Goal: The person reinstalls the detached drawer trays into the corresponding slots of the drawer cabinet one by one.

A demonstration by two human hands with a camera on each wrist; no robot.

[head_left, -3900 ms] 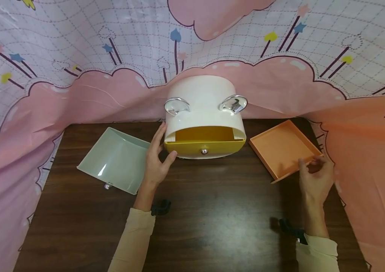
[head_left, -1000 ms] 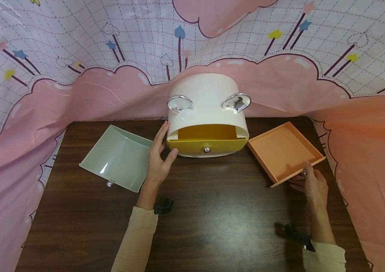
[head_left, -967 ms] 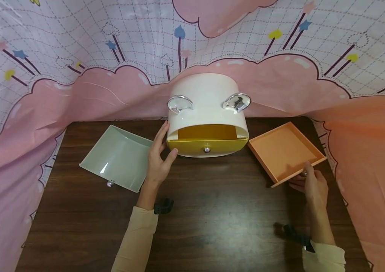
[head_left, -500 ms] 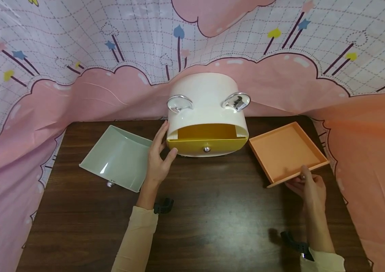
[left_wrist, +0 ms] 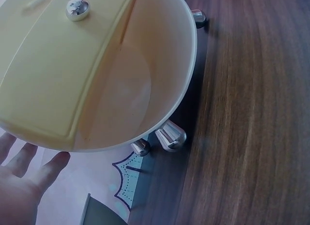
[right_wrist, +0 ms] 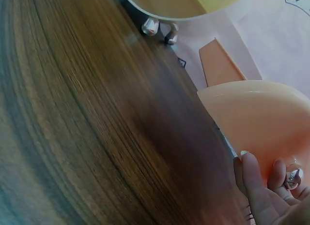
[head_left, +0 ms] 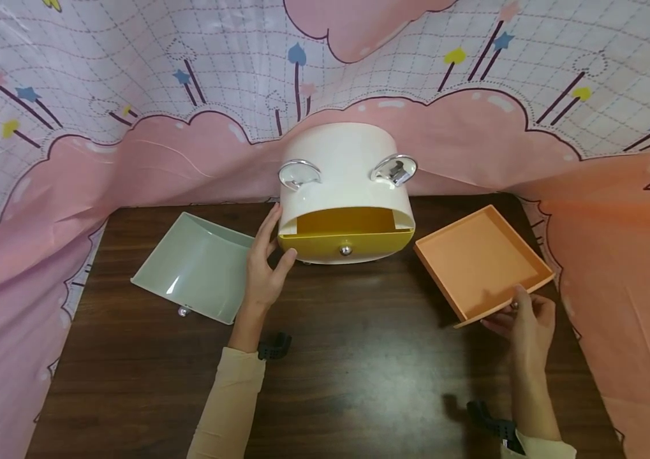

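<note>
My right hand point(head_left: 531, 331) holds the orange drawer point(head_left: 476, 261) by its front panel near the silver knob, with the thumb at the top edge. In the right wrist view the fingers lie around the knob point(right_wrist: 294, 176) and along the panel's lower edge. A white cabinet point(head_left: 339, 153) with two silver ear shapes stands at the back centre. Its yellow drawer point(head_left: 316, 245) sits inside, below an open slot. My left hand point(head_left: 261, 277) rests at the cabinet's left side, fingers extended and thumb apart near the front; in the left wrist view its fingertips meet the cabinet's edge.
A grey-green drawer point(head_left: 198, 268) with a silver knob lies on the dark wooden table point(head_left: 370, 370), left of my left hand. A patterned pink and white cloth point(head_left: 175, 159) hangs behind the table and along both sides. The cabinet stands on small silver feet point(left_wrist: 170, 135).
My right hand has shifted from the orange drawer's right front corner to its knob area and taken hold there. The drawer's front has come slightly towards me. My left hand stays beside the cabinet.
</note>
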